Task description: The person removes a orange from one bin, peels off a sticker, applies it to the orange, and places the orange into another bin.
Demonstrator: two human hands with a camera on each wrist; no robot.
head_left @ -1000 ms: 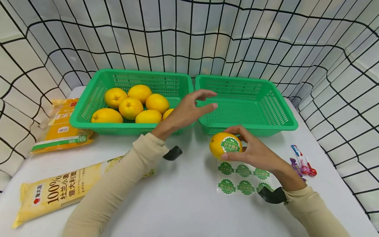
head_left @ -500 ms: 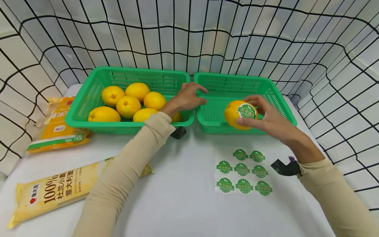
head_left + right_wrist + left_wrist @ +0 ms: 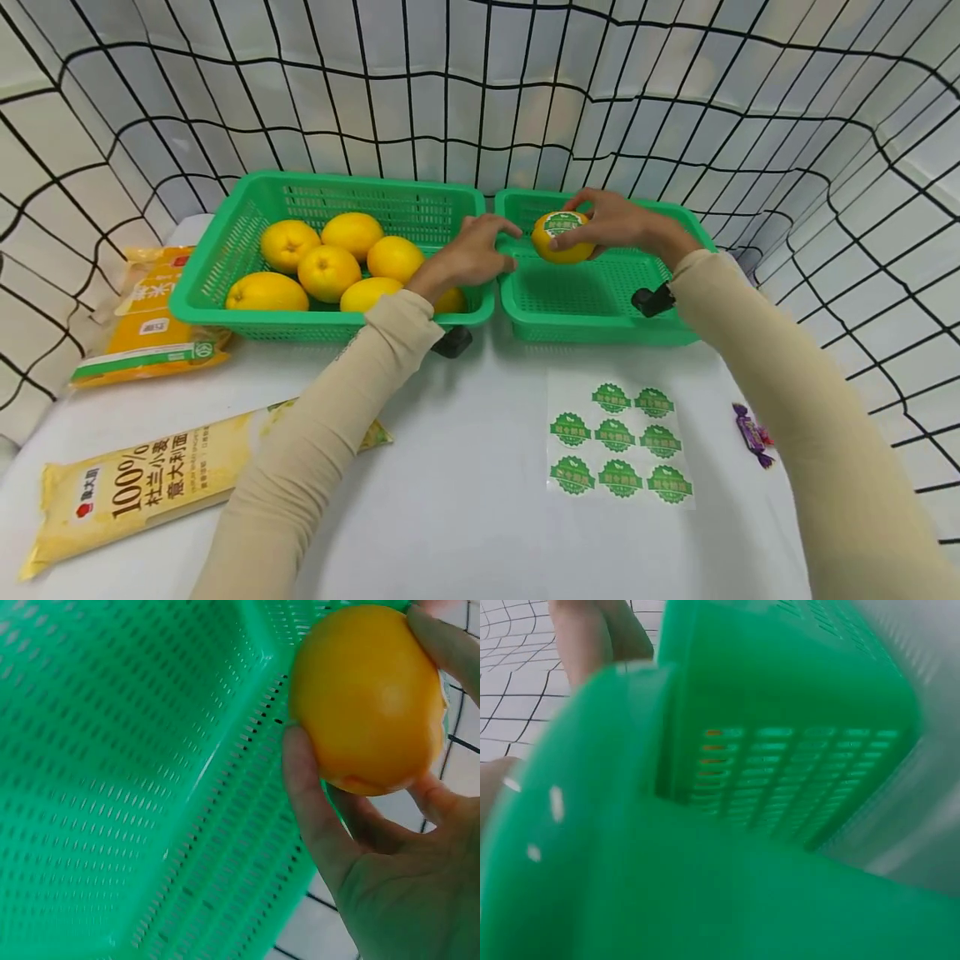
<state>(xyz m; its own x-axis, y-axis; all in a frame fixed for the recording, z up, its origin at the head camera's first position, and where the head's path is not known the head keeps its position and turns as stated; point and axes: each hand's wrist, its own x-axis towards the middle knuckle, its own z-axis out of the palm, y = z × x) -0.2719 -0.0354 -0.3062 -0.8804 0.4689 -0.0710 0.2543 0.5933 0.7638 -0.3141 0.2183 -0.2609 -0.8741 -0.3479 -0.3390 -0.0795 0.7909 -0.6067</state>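
Note:
My right hand (image 3: 617,223) holds an orange (image 3: 367,697) between thumb and fingers over the right green basket (image 3: 600,329). A green and white round sticker (image 3: 564,223) faces up on this orange. In the right wrist view, the fingertips wrap its sides and the sticker is nearly hidden. My left hand (image 3: 468,250) hovers at the right end of the left green basket (image 3: 337,325), fingers loosely bent and holding nothing. Several oranges (image 3: 328,272) lie in that left basket; my left hand and forearm partly cover those at its right. Basket walls (image 3: 780,697) fill most of the left wrist view.
A sheet of green stickers (image 3: 617,437) lies on the white table (image 3: 480,500). Small wrapped candies (image 3: 752,433) lie by the right forearm. An orange bag (image 3: 146,317) and a yellow pasta packet (image 3: 165,471) lie at left. Black netting (image 3: 442,79) surrounds the table.
My right hand has carried the stickered orange from above the sticker sheet up and back over the right basket. My left hand has moved slightly left, toward the left basket.

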